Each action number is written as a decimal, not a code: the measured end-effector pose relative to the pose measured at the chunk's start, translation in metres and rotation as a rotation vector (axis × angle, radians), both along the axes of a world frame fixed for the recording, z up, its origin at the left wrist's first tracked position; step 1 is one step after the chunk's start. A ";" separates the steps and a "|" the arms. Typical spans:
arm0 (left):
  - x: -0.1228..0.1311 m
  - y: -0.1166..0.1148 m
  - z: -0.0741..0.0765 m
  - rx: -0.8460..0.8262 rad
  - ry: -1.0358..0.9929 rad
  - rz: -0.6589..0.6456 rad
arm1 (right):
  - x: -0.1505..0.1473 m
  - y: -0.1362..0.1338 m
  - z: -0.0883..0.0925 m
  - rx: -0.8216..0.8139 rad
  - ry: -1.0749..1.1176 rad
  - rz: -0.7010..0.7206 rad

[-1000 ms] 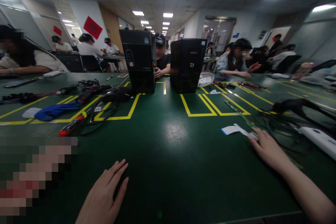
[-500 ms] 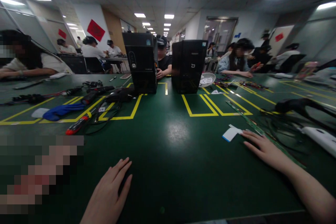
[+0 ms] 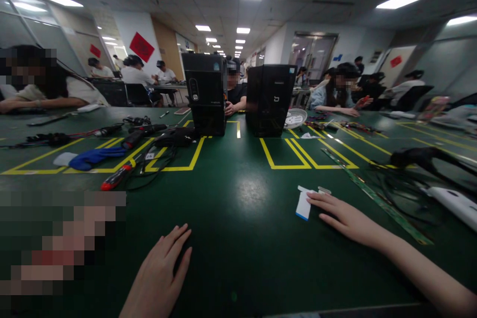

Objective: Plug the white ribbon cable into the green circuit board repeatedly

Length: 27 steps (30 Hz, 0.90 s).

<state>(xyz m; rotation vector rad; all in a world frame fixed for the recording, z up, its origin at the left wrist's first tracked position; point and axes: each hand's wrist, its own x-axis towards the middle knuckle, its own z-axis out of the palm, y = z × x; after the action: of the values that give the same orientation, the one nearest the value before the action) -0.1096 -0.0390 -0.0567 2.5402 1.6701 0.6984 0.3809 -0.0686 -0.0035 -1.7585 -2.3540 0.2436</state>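
**Ribbon (image 3: 303, 206) at full stretch of fingers**

The right hand (image 3: 345, 216) is open, thumb apart, fingertips touching the ribbon on the desk (image 3: 246, 243), no grip showing. The left hand (image 3: 158, 268) lies palm-down, nothing visibly held. Danger: press while dragging, and the ribbon could crease!

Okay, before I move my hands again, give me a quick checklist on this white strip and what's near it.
1. Right hand at the white strip: ok, fingertips are at its edge.
2. Grip closed on the strip: not ok, fingers are extended and the thumb is apart from it.
3. Visible part of the strip apart from the long green board: ok.
4. Left hand free: ok, palm down, nothing seen in it.
5. Red-and-black tool away from the left hand: ok, it lies farther off.
6. Strip's underside undamaged: cannot tell, hidden.
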 end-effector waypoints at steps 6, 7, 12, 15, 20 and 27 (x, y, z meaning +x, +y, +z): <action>0.000 0.000 -0.002 -0.001 0.014 0.002 | -0.044 -0.001 0.009 -0.039 -0.027 0.216; 0.000 0.001 -0.003 0.002 0.013 0.004 | -0.055 0.000 0.012 -0.053 -0.021 0.260; -0.002 0.001 -0.005 0.042 0.007 -0.006 | -0.112 0.014 0.025 -0.109 0.000 0.489; -0.002 0.001 -0.005 0.082 0.002 -0.017 | -0.143 0.021 0.026 -0.094 0.033 0.614; -0.001 0.002 -0.004 0.075 0.025 -0.019 | -0.177 0.023 0.015 -0.019 0.041 0.715; 0.000 0.002 -0.005 0.048 0.037 -0.001 | -0.188 0.022 0.008 0.050 0.037 0.730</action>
<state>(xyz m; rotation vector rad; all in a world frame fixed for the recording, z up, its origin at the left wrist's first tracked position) -0.1099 -0.0374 -0.0619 2.6020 1.6837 0.7037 0.1929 -0.0469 0.0045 -0.7935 -2.8374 0.3043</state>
